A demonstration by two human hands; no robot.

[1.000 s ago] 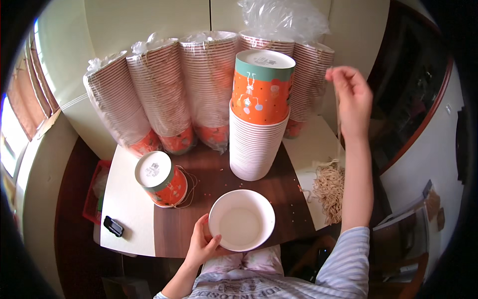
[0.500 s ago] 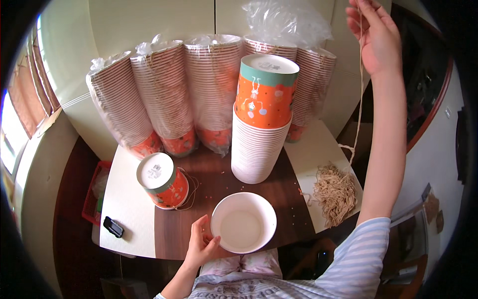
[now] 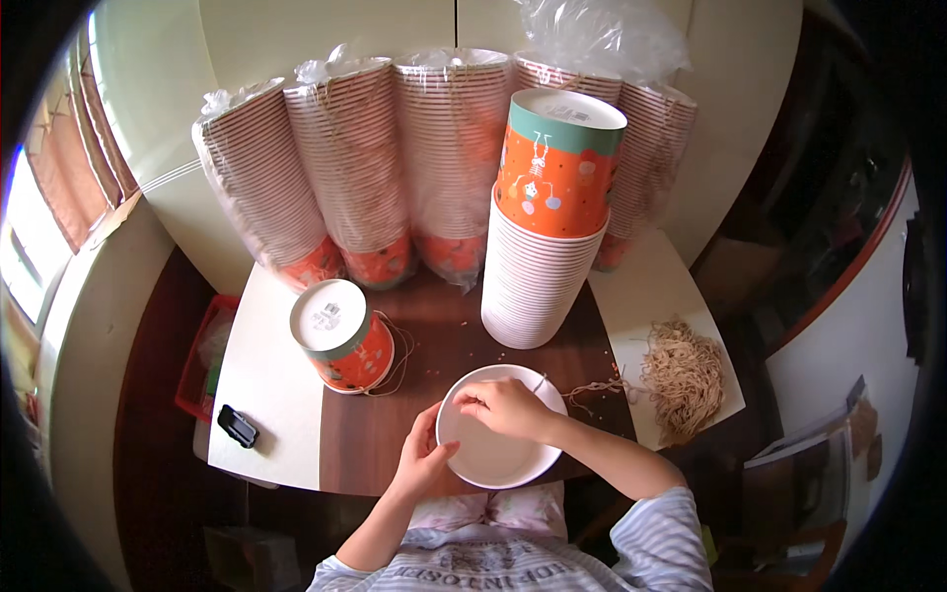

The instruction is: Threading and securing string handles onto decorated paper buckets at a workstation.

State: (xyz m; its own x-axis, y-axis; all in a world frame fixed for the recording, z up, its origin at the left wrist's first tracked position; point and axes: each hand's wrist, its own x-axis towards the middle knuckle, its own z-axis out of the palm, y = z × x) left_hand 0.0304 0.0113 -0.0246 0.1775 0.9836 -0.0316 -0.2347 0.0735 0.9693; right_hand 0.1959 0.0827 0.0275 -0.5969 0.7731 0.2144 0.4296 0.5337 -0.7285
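Observation:
An empty white paper bucket (image 3: 498, 469) sits mouth up at the table's near edge. My left hand (image 3: 422, 459) grips its left rim, thumb on the near side and fingers along the outside. Over the bucket's mouth is my right hand (image 3: 505, 407), fingers pinched together on a beige string (image 3: 595, 386); the end in the fingers is hidden. From there the string runs past the right rim toward a tangled heap of string (image 3: 684, 380). To the left, an upside-down orange bucket (image 3: 357, 355) stands with a loop of string beside it.
Behind stands a tall stack of nested buckets (image 3: 541, 276), an upside-down orange one on top. Several plastic-wrapped bucket stacks (image 3: 345, 168) line the back. A small black plastic piece (image 3: 238, 426) lies at the left edge, near a red basket (image 3: 202, 360).
My right hand has come down from high at the upper right to the bucket's mouth, bringing the string. My left hand has closed on the bucket's rim. The view has shifted slightly.

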